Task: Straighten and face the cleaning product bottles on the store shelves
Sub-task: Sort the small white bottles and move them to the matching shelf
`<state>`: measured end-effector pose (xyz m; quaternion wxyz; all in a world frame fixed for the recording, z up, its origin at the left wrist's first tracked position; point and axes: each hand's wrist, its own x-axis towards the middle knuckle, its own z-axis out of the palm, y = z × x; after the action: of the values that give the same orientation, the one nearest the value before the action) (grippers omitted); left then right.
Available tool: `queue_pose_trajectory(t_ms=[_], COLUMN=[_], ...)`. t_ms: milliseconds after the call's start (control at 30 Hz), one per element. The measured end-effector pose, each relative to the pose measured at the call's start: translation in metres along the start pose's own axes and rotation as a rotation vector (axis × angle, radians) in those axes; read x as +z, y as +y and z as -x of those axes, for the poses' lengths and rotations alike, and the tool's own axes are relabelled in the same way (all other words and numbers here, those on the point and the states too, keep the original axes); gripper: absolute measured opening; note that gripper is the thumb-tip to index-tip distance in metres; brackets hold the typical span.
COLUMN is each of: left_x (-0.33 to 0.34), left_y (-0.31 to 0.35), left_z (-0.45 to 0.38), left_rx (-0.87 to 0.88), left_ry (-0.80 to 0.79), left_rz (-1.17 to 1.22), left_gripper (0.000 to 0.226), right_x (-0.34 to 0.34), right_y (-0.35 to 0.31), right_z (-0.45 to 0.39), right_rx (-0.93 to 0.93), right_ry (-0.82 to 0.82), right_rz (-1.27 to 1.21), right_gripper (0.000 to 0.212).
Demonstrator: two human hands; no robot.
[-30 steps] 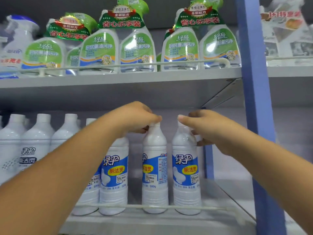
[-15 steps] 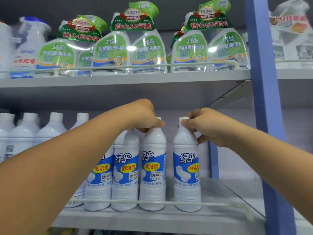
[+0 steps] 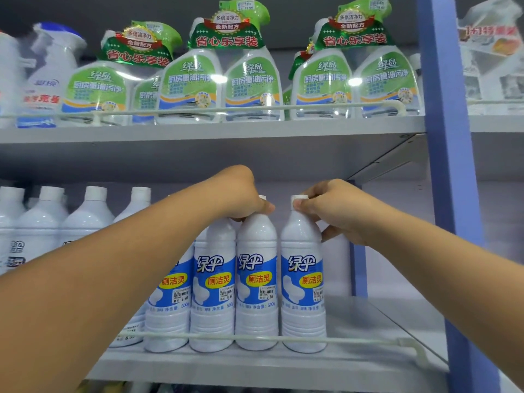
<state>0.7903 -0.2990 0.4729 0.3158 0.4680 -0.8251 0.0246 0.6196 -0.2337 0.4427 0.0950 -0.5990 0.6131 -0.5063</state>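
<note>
In the head view, the left hand [image 3: 241, 194] is curled over the cap of the second bottle from the right [image 3: 256, 279], its thumb pressed against the neck, while the right hand [image 3: 334, 211] pinches the white cap of the end bottle [image 3: 302, 279] between thumb and fingers. Both bottles are held upright on the lower shelf [image 3: 255, 367], directly ahead of and just below the hands, behind the thin front rail [image 3: 354, 340]. Their long axes are vertical, so any turning for facing would be made about the necks now gripped. The blue labels of both are seen almost square to the front, in line with the two bottles to their left [image 3: 212, 279]; the end bottle's label appears turned very slightly right. Each hand is nearest its own bottle, and a small gap is left between the two. Green spray bottles [image 3: 249, 80] are ranged on the upper shelf [image 3: 198, 131].
</note>
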Motion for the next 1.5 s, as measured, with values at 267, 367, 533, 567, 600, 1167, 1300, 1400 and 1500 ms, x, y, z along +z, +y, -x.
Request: queue_pose_trajectory(t_ms=[267, 367, 533, 567, 600, 1167, 1300, 1400, 1500], left_x=[0.001, 0.003, 0.004, 0.005, 0.005, 0.011, 0.012, 0.014, 0.033], left_y=[0.001, 0.001, 0.0, -0.001, -0.001, -0.002, -0.003, -0.015, -0.031], left_z=[-0.001, 0.0, 0.003, 0.003, 0.002, 0.007, 0.016, 0.051, 0.106], left_rx=[0.026, 0.028, 0.014, 0.013, 0.012, -0.022, -0.025, 0.023, 0.041], left_ry=[-0.015, 0.012, 0.035, 0.037, 0.04, 0.135, 0.189, 0.365, 0.471], left_rz=[-0.018, -0.036, -0.021, -0.014, -0.008, -0.003, 0.05, 0.308, 0.613], left_gripper=[0.049, 0.05, 0.048, 0.049, 0.049, 0.05, 0.056, 0.061, 0.046], right_x=[0.003, 0.003, 0.002, 0.002, 0.001, 0.005, 0.006, 0.007, 0.012], right_y=[0.002, 0.002, 0.004, 0.005, 0.005, 0.011, 0.013, 0.024, 0.043], right_z=[-0.001, -0.002, -0.003, -0.004, -0.004, -0.001, 0.003, 0.011, 0.035], right_rx=[-0.014, -0.034, -0.046, -0.044, -0.042, -0.058, -0.079, -0.067, -0.094], right_ry=[0.038, 0.007, -0.013, -0.017, -0.021, 0.001, 0.01, 0.067, 0.164], right_rz=[0.005, 0.001, 0.005, 0.006, 0.007, -0.031, -0.077, -0.135, -0.148], right_gripper=[0.021, 0.026, 0.027, 0.028, 0.029, 0.027, 0.023, 0.041, 0.052])
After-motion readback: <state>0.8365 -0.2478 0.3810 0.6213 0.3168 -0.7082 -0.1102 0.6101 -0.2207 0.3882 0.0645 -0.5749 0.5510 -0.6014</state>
